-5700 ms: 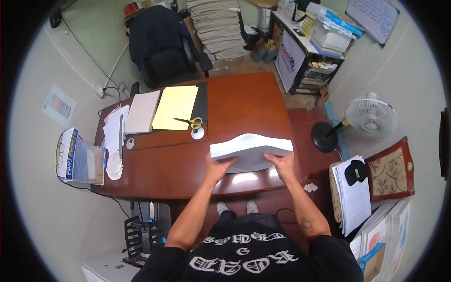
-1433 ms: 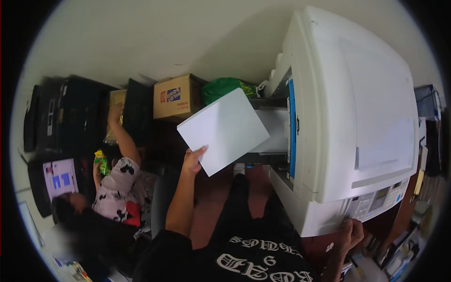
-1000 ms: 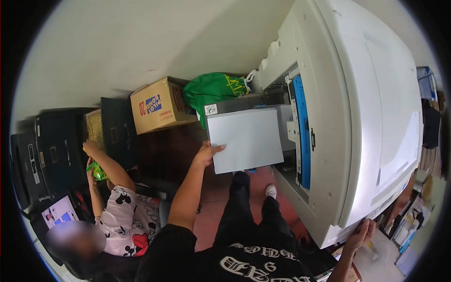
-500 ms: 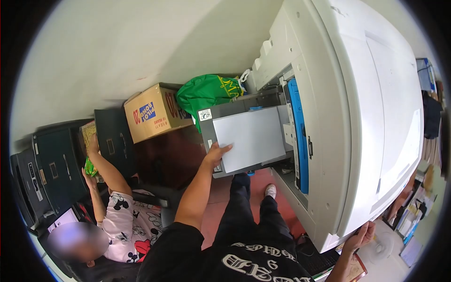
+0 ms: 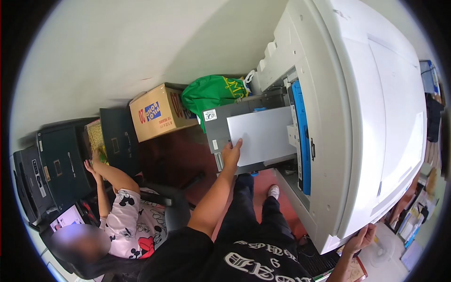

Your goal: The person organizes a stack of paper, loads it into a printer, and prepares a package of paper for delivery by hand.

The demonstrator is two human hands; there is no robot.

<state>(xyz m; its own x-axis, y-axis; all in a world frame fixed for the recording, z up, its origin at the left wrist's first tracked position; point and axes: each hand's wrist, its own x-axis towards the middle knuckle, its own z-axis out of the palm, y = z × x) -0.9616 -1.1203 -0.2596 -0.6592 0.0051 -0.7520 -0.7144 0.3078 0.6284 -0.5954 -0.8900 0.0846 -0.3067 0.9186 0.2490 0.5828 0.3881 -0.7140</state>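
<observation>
A stack of white paper [image 5: 260, 136] lies on the dark grey tray [image 5: 211, 134] that sticks out from the side of a large white copier [image 5: 347, 141]. My left hand [image 5: 231, 154] grips the stack's outer edge, its thumb on top and some fingers hidden. A strip of bare tray shows beyond that edge. At the copier's lower corner, my right hand [image 5: 361, 238] is closed around the machine's edge. The copier's side is open, with a blue part [image 5: 301, 138] upright inside.
A person in a printed shirt [image 5: 136, 221] sits at the left, both hands at an open dark cabinet drawer [image 5: 117, 141]. A cardboard box [image 5: 157, 113] and a green bag [image 5: 211, 91] stand by the wall. An office chair [image 5: 178, 207] is behind my left arm.
My left hand has moved right, and the paper has slid along the tray toward the copier. My right hand stays put. The seated person's hands have shifted at the drawer.
</observation>
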